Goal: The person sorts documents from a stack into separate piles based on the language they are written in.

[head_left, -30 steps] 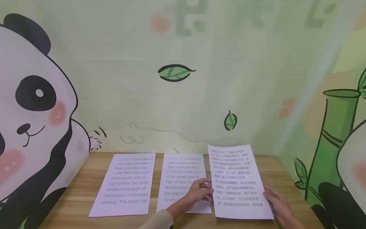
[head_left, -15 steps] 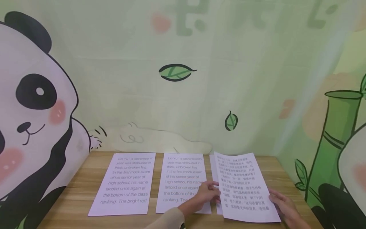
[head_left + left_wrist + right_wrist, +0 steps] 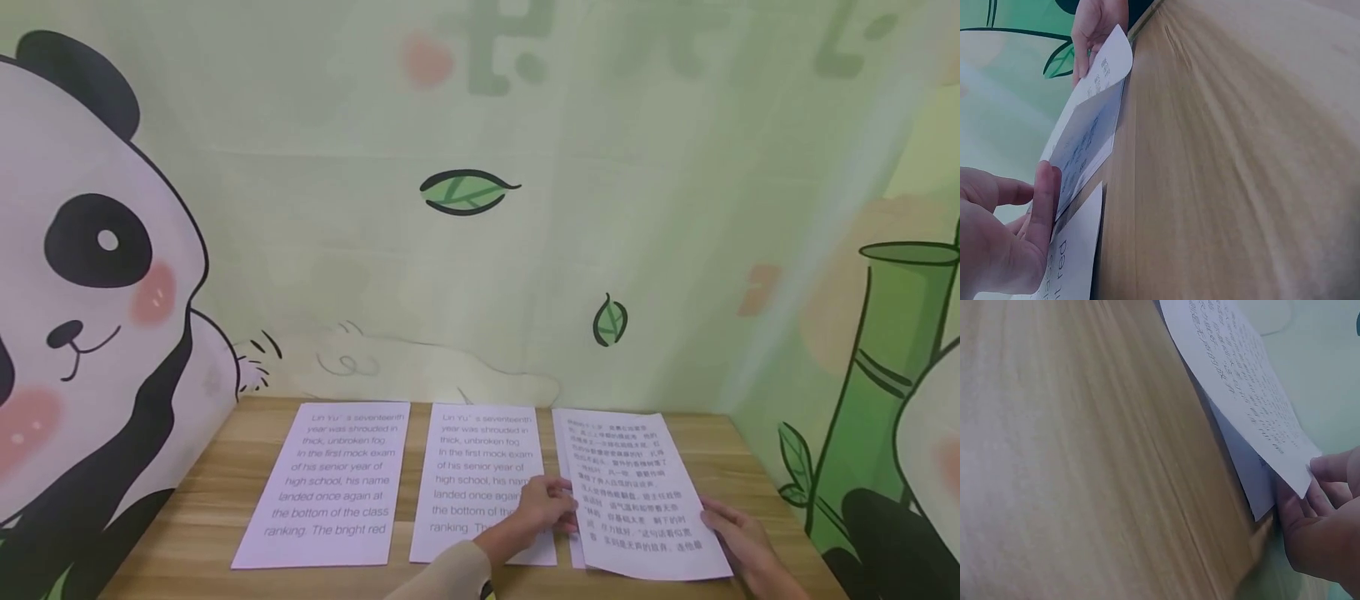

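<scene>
A printed sheet of paper (image 3: 633, 492) with Chinese text lies slanted over another sheet (image 3: 564, 450), whose left margin shows beneath it. My left hand (image 3: 543, 510) holds the top sheet's left edge between thumb and fingers; in the left wrist view the left hand (image 3: 1016, 228) is right at that edge. On the other side, my right hand (image 3: 738, 537) pinches the right edge. In the right wrist view the right hand (image 3: 1329, 512) has its thumb on top and fingers below the lifted corner. The top sheet (image 3: 1241, 381) bows up off the lower one.
Two sheets with English text lie in a row to the left: a far left sheet (image 3: 322, 487) and a middle sheet (image 3: 480, 467), partly covered by my left hand. They lie on a wooden table (image 3: 180, 517). A panda-print backdrop (image 3: 337, 208) stands behind.
The top sheet has moved right and down toward the table, with both hands on it. The lower sheet's left margin has come into view, and more of the middle sheet shows.
</scene>
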`<state>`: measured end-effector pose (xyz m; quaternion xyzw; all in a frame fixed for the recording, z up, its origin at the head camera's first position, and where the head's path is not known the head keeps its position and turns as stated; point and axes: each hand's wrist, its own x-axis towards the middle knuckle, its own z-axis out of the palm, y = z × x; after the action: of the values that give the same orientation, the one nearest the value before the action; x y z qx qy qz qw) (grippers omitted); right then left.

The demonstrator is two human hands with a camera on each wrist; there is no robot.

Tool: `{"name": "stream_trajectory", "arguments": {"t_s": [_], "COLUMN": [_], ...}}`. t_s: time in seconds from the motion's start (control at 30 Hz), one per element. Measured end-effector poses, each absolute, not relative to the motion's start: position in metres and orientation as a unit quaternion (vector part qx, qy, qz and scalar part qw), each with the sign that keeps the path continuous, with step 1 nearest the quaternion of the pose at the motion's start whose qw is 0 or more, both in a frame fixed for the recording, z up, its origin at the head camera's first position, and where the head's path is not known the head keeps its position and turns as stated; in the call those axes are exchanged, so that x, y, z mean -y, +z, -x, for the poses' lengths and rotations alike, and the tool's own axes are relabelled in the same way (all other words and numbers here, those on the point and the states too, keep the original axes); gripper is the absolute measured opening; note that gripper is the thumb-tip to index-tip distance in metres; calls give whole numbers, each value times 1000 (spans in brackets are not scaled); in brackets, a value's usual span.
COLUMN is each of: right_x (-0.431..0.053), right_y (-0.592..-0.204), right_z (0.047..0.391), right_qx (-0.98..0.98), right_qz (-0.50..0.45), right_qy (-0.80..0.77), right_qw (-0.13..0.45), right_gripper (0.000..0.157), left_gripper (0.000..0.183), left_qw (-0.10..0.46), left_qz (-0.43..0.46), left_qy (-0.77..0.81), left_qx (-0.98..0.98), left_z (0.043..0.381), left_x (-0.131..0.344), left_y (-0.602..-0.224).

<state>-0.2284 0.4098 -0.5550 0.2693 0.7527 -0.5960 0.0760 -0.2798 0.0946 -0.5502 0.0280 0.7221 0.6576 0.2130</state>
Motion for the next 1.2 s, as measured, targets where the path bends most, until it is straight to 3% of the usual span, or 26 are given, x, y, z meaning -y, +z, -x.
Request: {"name": "stream_trajectory", "arguments": {"t_s": [0.37, 0.67, 1.2], "right_x": [-416, -412, -313], "right_y": [-552, -541, -533], "right_z": [224, 213, 223], "right_qx": [-731, -725, -758], "right_qz": [-226, -227, -139], "right_qy": [-643, -650, -634], "right_qw": [30, 6, 59], "right_gripper": [69, 64, 48], "left_gripper": [40, 38, 36], "left_qw": [208, 196, 150], "left_qz": [-40, -68, -45], "left_qy": [653, 634, 635], "left_qx": [-727, -745, -756], "left_z": [286, 286, 290], "left_x": [-88, -62, 19], "left_y": [-552, -547, -539]}}
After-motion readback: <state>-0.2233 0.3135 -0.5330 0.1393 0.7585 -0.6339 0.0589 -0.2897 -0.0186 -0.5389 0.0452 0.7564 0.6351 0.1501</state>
